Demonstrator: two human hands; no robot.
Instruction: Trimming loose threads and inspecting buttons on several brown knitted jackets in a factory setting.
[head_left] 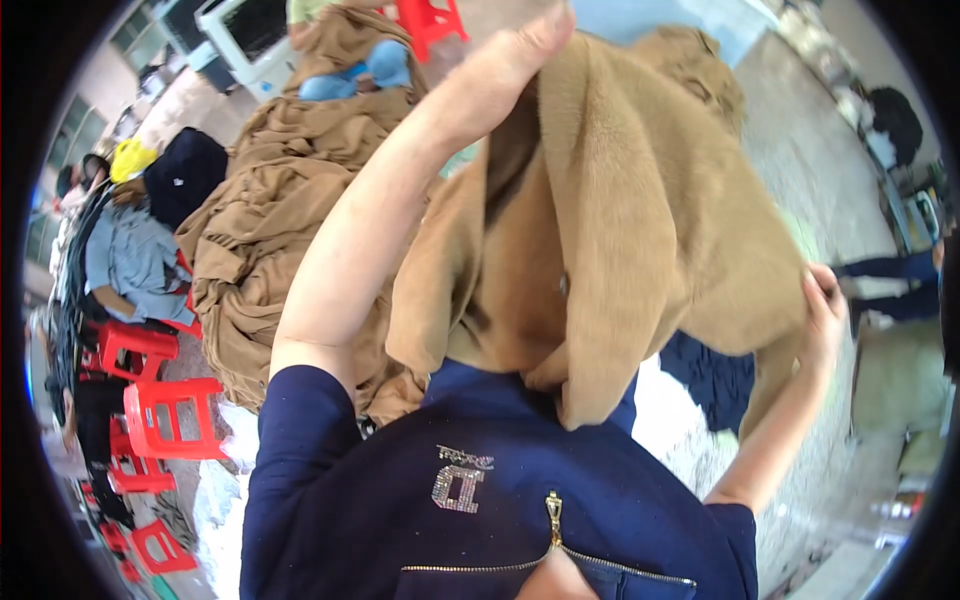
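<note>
In the head view, the left hand gripped the upper edge of a brown fleecy garment, though its fingers were largely out of sight. The right hand was closed on the garment's right side, with a strip of cloth hanging below it. The garment hung raised between the 2 hands, in front of the person's chest. A heaped pile of brown fabric lay to its left, near red plastic stools; dark navy cloth lay beyond its lower right edge.
</note>
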